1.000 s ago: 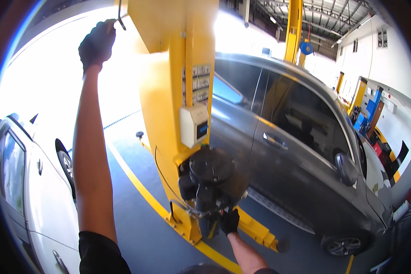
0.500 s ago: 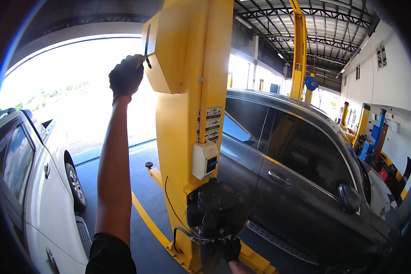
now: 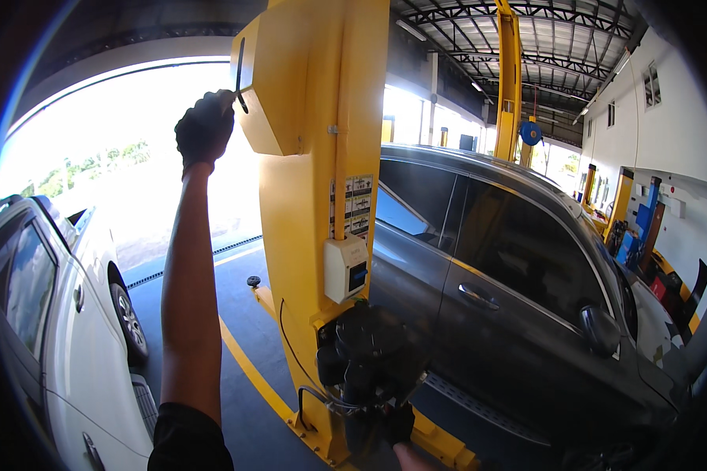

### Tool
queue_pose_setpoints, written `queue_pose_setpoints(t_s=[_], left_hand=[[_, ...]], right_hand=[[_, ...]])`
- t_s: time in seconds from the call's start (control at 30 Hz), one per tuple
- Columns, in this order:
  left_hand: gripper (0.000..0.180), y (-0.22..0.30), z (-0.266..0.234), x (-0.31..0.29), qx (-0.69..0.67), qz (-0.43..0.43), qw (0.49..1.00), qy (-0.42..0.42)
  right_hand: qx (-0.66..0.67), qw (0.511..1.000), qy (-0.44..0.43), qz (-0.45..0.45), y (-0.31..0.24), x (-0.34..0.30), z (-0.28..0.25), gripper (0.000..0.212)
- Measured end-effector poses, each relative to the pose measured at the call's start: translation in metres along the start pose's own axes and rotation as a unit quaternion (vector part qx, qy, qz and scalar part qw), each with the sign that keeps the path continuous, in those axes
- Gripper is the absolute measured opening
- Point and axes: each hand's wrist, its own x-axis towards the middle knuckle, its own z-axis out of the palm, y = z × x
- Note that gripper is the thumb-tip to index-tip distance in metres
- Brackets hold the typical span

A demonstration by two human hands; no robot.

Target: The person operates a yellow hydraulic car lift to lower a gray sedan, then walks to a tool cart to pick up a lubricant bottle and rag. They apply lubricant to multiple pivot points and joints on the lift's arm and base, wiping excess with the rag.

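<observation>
Two-handed reach at a yellow lift column, viewed from above. The column [image 3: 306,204] stands upright between a white vehicle [image 3: 86,345] at left and a dark grey car [image 3: 518,330] at right. The gloved left hand [image 3: 206,128], raised on an outstretched arm, is curled closed beside the dark slot [image 3: 241,71] in the column's angled housing [image 3: 279,86]; the fist hides whatever it may grasp. The gloved right hand [image 3: 399,424] lies low, just beneath the black power unit [image 3: 369,337] mounted on the column's near face; shadow obscures its fingers, so neither their opening nor any hold can be told. A pale control box [image 3: 346,267] sits directly above the unit.

For good execution, the upper grip is best firm, with the wrist straight and the fingertips outside the slot. The lower hand, largely out of sight, should work by feel with small, measured pressure, clear of the hose [image 3: 308,404] beside the unit. Balanced footing probably matters, given the wide reach.
</observation>
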Motion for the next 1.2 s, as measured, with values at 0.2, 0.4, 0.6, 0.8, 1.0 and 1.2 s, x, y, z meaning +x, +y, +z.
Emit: queue_pose_setpoints(t_s=[0.2, 0.4, 0.6, 0.8, 1.0, 1.2], left_hand=[[0.017, 0.002, 0.002, -0.001, -0.001, 0.002, 1.000, -0.004], [0.016, -0.001, 0.002, -0.002, -0.001, 0.000, 1.000, -0.002], [0.016, 0.000, 0.002, -0.001, -0.002, 0.003, 1.000, -0.003], [0.015, 0.000, 0.005, 0.000, -0.002, 0.007, 1.000, -0.001], [0.015, -0.002, 0.004, -0.003, -0.012, 0.010, 1.000, 0.006], [0.014, -0.005, 0.007, -0.002, -0.017, 0.008, 1.000, 0.012]], right_hand=[[-0.003, 1.000, -0.008, -0.022, 0.009, 0.003, 0.006, 0.052], [0.010, 1.000, -0.025, -0.013, -0.004, 0.003, -0.005, 0.055], [0.027, 0.999, -0.025, -0.003, -0.006, 0.003, -0.011, 0.055], [0.042, 0.999, 0.002, -0.004, 0.006, 0.002, -0.003, 0.055], [0.037, 0.999, -0.023, 0.003, -0.008, 0.003, -0.013, 0.052], [0.037, 0.999, -0.034, 0.019, -0.015, 0.004, -0.018, 0.054]])
